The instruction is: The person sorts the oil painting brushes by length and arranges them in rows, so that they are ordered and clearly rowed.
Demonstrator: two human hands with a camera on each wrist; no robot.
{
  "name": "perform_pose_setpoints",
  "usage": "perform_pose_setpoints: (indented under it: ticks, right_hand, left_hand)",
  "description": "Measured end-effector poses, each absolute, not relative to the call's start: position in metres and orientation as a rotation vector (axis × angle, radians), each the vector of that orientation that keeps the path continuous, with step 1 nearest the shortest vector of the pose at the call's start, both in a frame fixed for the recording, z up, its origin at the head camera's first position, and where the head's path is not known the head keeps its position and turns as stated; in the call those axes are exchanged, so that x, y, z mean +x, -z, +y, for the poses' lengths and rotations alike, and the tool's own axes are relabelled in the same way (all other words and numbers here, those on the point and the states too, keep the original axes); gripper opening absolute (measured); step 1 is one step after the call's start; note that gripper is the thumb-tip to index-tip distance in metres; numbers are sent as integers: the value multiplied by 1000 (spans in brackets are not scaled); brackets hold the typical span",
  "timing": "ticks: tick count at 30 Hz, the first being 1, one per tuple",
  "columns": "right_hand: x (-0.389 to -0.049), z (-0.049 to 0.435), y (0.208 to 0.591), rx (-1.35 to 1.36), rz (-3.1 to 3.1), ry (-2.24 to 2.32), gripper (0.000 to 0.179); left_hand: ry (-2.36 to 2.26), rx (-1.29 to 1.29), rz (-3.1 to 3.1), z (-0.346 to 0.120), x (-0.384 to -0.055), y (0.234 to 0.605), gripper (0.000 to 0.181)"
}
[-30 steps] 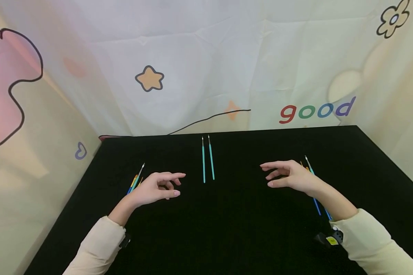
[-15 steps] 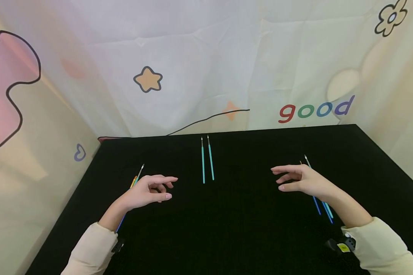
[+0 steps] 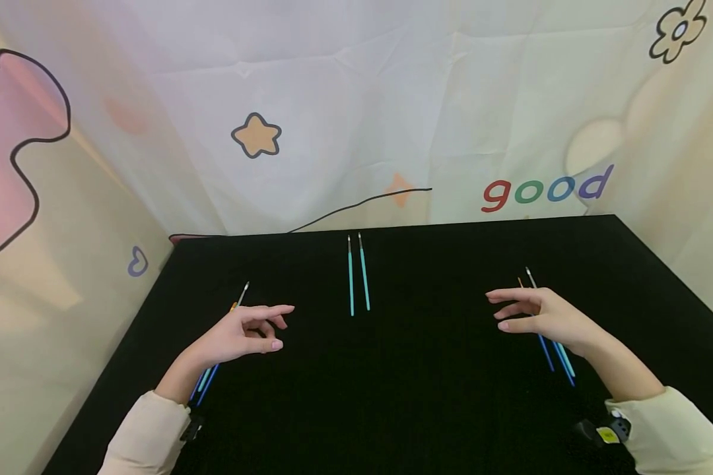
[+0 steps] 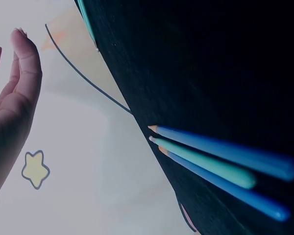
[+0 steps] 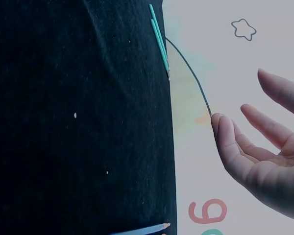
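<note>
- Hanging loose and released, the left hand [image 3: 232,338] and right hand [image 3: 549,322] hold nothing, fingers slightly bent.
- Three left brushes [image 4: 210,162] (two blue, one teal) lie by the left hand, which blocks part of them in the head view.
- The right hand likewise hides parts of the right brushes [image 3: 566,360].
- Two teal middle brushes [image 3: 351,284] lie side by side between the hands, farther back.
- Black table [image 3: 392,396]; pale backdrop [image 3: 344,119] behind, with a star [image 3: 256,135].
- Since a second ago, both hands have drawn outward; the middle brushes stay put.
</note>
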State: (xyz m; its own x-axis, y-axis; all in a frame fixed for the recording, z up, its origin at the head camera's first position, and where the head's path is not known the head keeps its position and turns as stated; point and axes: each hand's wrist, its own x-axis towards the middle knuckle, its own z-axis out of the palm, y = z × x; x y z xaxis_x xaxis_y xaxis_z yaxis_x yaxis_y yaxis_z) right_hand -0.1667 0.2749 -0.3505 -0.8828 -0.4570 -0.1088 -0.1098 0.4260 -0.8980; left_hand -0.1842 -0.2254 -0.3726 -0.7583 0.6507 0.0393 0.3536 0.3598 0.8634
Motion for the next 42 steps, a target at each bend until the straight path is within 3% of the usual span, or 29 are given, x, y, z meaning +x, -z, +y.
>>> perform_pose_setpoints:
  ticks: [42]
  right_hand:
    - [-170, 340, 367, -418, 2410, 1549, 37]
  left_hand:
    - [-1361, 644, 2461, -281, -174, 376, 52]
